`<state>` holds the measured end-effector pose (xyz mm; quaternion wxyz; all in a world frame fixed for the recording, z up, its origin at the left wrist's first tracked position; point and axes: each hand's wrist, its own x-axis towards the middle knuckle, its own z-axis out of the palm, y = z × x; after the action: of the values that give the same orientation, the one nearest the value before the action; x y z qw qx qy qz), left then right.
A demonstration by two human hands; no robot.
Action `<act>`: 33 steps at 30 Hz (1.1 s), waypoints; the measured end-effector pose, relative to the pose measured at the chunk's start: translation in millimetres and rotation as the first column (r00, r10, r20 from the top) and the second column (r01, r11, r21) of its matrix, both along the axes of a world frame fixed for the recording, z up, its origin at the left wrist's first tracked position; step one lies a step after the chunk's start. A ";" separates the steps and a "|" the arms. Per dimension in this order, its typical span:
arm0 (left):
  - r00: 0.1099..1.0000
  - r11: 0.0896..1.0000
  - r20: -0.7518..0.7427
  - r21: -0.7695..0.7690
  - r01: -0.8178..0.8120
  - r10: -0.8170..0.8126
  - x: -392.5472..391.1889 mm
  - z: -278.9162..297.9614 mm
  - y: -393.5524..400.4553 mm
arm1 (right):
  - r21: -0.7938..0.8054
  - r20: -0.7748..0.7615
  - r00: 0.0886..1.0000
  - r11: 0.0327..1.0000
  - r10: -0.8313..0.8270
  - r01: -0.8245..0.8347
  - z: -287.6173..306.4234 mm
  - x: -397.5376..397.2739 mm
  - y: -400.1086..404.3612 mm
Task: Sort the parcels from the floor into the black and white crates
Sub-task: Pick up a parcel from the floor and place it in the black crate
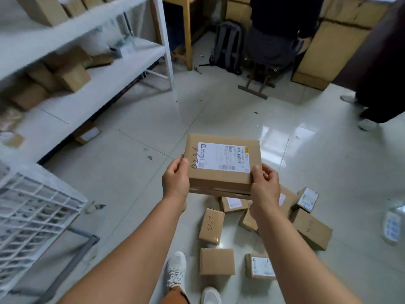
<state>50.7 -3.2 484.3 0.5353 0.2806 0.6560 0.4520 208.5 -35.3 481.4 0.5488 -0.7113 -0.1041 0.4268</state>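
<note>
Above the glossy tiled floor [122, 176], left hand [175, 181] and right hand [264, 187] grip a labelled cardboard parcel [221, 170], fingers curled round its near corners, over the scattered parcels [211, 226].

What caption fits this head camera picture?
Both hands, left hand and right hand, hold a labelled parcel above floor parcels.

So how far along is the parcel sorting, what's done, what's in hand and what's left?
Done: cannot tell, since the white crate hardly shows its inside and no black crate is in view. In hand: the left hand and right hand hold one labelled parcel above the floor. Left: at least seven parcels on the floor by the feet.
</note>
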 end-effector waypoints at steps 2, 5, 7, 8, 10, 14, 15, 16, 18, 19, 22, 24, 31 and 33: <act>0.998 0.997 0.014 0.040 -0.068 0.068 -10.7 16.9 -9.4 | 0.031 -0.004 0.999 0.998 0.051 -0.051 17.4 -12.0 0.1; 0.987 0.984 0.002 0.079 -0.161 0.161 -30.5 41.9 -26.0 | 0.088 0.002 0.992 0.988 0.126 -0.126 38.9 -33.9 0.6; 0.975 0.970 -0.012 0.104 -0.218 0.220 -47.7 57.9 -36.3 | 0.116 0.006 0.985 0.978 0.175 -0.175 51.4 -52.7 1.9; 0.969 0.963 -0.020 0.119 -0.243 0.247 -58.0 65.1 -41.0 | 0.129 0.000 0.979 0.971 0.202 -0.200 57.3 -63.4 3.0; 0.951 0.943 -0.030 0.142 -0.301 0.308 -79.9 78.0 -49.4 | 0.163 -0.027 0.966 0.955 0.256 -0.248 68.8 -87.0 4.6; 0.897 0.886 -0.048 0.186 -0.425 0.440 -130.5 100.7 -68.8 | 0.222 -0.073 0.927 0.912 0.369 -0.345 89.1 -143.5 5.3; 0.879 0.869 -0.056 0.192 -0.455 0.473 -144.3 104.8 -73.8 | 0.234 -0.067 0.918 0.900 0.391 -0.367 93.5 -159.0 4.5; 0.859 0.850 -0.061 0.197 -0.489 0.508 -159.1 107.8 -79.2 | 0.246 -0.061 0.908 0.888 0.415 -0.389 97.8 -175.1 3.3; 0.815 0.806 -0.061 0.209 -0.553 0.576 -187.9 114.2 -91.5 | 0.271 -0.056 0.881 0.856 0.471 -0.440 106.1 -207.5 -0.2; 0.793 0.783 -0.059 0.216 -0.583 0.607 -202.8 117.3 -98.7 | 0.276 -0.050 0.865 0.839 0.500 -0.469 110.5 -223.9 -3.3; 0.740 0.728 -0.057 0.242 -0.641 0.670 -248.0 129.3 -123.0 | 0.291 -0.037 0.815 0.787 0.578 -0.544 124.6 -274.0 -16.8; 0.706 0.689 -0.035 0.258 -0.677 0.707 -279.1 137.9 -140.5 | 0.312 -0.028 0.785 0.751 0.619 -0.582 133.4 -309.0 -28.4; 0.587 0.563 0.000 0.280 -0.777 0.810 -389.6 157.7 -200.0 | 0.350 -0.008 0.675 0.635 0.737 -0.689 157.1 -426.7 -75.3; 0.559 0.534 0.011 0.284 -0.797 0.829 -418.7 161.6 -219.5 | 0.354 0.007 0.642 0.598 0.767 -0.719 160.9 -457.7 -90.5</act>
<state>-368.1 -222.7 645.9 0.1799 0.0373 0.6788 0.7110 -249.2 -125.8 642.4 0.4355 -0.4690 -0.4194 0.6437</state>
